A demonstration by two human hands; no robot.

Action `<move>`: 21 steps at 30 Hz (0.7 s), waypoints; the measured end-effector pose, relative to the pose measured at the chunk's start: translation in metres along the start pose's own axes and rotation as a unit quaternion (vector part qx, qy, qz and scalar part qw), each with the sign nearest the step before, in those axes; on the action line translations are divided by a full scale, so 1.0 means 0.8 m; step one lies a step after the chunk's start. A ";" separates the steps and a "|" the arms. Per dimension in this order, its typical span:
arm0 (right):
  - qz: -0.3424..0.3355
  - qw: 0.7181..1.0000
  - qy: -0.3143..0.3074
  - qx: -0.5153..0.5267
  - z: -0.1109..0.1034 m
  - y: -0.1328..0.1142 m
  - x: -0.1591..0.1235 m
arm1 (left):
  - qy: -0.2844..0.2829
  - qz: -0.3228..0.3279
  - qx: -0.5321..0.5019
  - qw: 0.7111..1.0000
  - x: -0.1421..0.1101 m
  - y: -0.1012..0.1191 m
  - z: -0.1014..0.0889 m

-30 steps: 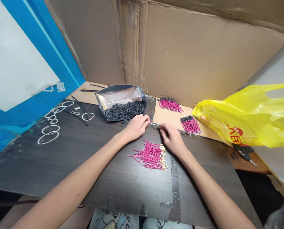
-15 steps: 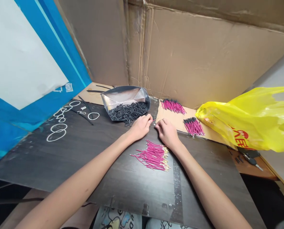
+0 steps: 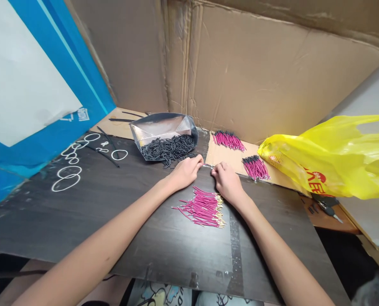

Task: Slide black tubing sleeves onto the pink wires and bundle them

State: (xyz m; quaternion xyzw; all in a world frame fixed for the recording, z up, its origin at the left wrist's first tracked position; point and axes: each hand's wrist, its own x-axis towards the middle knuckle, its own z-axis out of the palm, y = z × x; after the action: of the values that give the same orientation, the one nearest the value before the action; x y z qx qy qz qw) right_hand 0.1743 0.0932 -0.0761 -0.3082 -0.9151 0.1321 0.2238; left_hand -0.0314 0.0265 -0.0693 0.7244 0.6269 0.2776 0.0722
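My left hand [image 3: 188,171] is closed in a pinch beside the mouth of an open bag [image 3: 164,127] full of short black tubes [image 3: 168,148]. From its fingertips a thin wire [image 3: 207,165] with a shiny end reaches toward my right hand [image 3: 227,180]. The right fingers are pinched together at the other end of that wire. On the dark table just below both hands lies a pile of magenta wires [image 3: 202,207] with gold-coloured tips on the right side. Small details at the fingertips are hard to make out.
Two bundles of black-ended magenta wires, one behind [image 3: 229,140] and one nearer [image 3: 255,167], rest on a cardboard strip [image 3: 223,156]. A yellow plastic bag [image 3: 336,153] stands at the right. White rings [image 3: 66,178] and black strips lie left. Cardboard walls [image 3: 256,76] rise behind.
My right hand has moved slightly right, away from the left, and more of the thin wire shows between them. The whole view has shifted a little.
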 end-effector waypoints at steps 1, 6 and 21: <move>0.005 0.999 0.012 0.039 -0.002 0.002 -0.004 | -0.008 0.009 -0.002 1.000 0.000 0.000 0.000; 0.053 0.971 0.074 0.223 -0.009 0.006 -0.009 | -0.033 0.036 -0.004 0.999 -0.001 0.006 -0.002; 0.089 0.948 0.060 0.300 -0.009 0.011 -0.005 | -0.031 0.013 -0.001 0.999 0.000 0.013 -0.004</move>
State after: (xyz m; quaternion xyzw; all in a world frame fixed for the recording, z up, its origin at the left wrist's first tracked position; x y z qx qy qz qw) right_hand 0.1855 0.0984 -0.0744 -0.3144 -0.7873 0.4009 0.3473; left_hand -0.0236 0.0232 -0.0620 0.7406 0.6147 0.2564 0.0886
